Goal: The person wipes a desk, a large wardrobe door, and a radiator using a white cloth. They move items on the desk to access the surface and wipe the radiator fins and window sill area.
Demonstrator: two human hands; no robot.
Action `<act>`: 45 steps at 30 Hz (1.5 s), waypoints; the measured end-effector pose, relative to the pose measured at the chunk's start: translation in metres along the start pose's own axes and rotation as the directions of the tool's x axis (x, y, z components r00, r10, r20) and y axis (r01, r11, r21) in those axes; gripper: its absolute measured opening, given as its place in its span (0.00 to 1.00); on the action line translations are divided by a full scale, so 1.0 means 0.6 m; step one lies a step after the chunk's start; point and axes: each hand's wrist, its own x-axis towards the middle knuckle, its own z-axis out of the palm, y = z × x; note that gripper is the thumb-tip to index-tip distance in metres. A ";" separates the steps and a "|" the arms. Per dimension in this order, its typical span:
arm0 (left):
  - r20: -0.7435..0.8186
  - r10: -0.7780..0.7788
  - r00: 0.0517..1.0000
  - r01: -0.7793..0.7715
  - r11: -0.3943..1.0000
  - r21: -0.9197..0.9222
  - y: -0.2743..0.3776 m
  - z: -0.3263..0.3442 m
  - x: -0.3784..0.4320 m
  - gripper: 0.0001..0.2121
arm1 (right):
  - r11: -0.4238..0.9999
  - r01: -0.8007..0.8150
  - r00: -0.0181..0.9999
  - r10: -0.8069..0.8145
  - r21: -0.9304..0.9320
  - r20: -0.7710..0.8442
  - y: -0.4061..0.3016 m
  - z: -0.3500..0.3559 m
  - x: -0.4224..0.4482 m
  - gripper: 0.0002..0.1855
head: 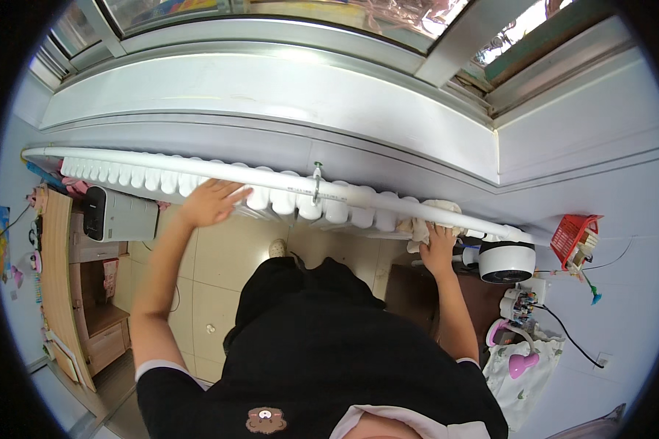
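A white sectional radiator [338,210] runs along the wall below the window sill. A white pipe [241,174] passes over its top, held by a metal clamp [316,186]. My left hand [213,203] rests at the radiator's upper front edge just under the pipe, fingers apart and holding nothing. Farther right, my right hand [439,244] is on a beige cloth [416,229] bunched over the radiator's end. Its fingers press into the cloth, and their tips are partly hidden beside the pipe. Part of the cloth [442,205] shows behind the pipe.
A white-and-black fan [507,262] stands close to my right hand. Beyond it are a red plastic basket [571,238] on the wall, a pen holder [519,305] and a pink desk lamp [523,365]. At left stand a wooden desk [57,263] and a white-and-black appliance [126,214].
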 end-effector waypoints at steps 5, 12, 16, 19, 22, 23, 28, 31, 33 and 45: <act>-0.036 0.152 0.988 -0.154 0.986 -0.059 -0.075 0.011 -0.016 0.31 | 0.990 -0.131 0.991 0.131 -0.050 -0.003 -0.075 0.002 0.021 0.33; -0.148 0.206 0.967 -0.197 0.978 0.075 -0.076 0.020 -0.017 0.30 | 0.969 -0.222 0.971 0.230 0.109 -0.064 -0.331 0.110 0.056 0.31; -0.136 0.196 0.971 -0.179 0.976 0.123 -0.074 0.018 -0.015 0.29 | 0.947 -0.269 0.953 0.288 0.177 -0.091 -0.345 0.098 0.063 0.32; -0.151 0.189 0.970 -0.170 0.977 0.128 -0.070 0.018 -0.015 0.28 | 0.947 -0.229 0.966 0.250 0.227 -0.070 -0.335 0.097 0.061 0.33; -0.167 0.212 0.963 -0.184 0.968 0.173 -0.071 0.015 -0.013 0.28 | 0.938 -0.341 0.939 0.343 0.071 -0.023 -0.397 0.127 0.059 0.34; -0.162 0.214 0.963 -0.187 0.968 0.171 -0.069 0.016 -0.011 0.28 | 0.929 -0.361 0.928 0.367 0.086 -0.062 -0.414 0.132 0.063 0.33; -0.129 0.196 0.972 -0.179 0.975 0.132 -0.065 0.007 -0.008 0.28 | 0.925 -0.353 0.927 0.366 0.139 -0.085 -0.429 0.123 0.070 0.35; -0.121 0.162 0.979 -0.154 0.986 0.068 -0.053 -0.002 -0.010 0.29 | 0.954 -0.273 0.948 0.288 0.120 -0.133 -0.411 0.111 0.065 0.33; -0.142 0.174 0.974 -0.165 0.983 0.076 -0.055 -0.003 -0.009 0.28 | 0.970 -0.201 0.972 0.215 0.134 -0.098 -0.382 0.083 0.059 0.31; -0.189 0.185 0.964 -0.155 0.975 0.160 -0.062 0.023 -0.011 0.28 | 0.987 -0.144 0.973 0.153 0.065 -0.174 -0.251 0.062 0.061 0.23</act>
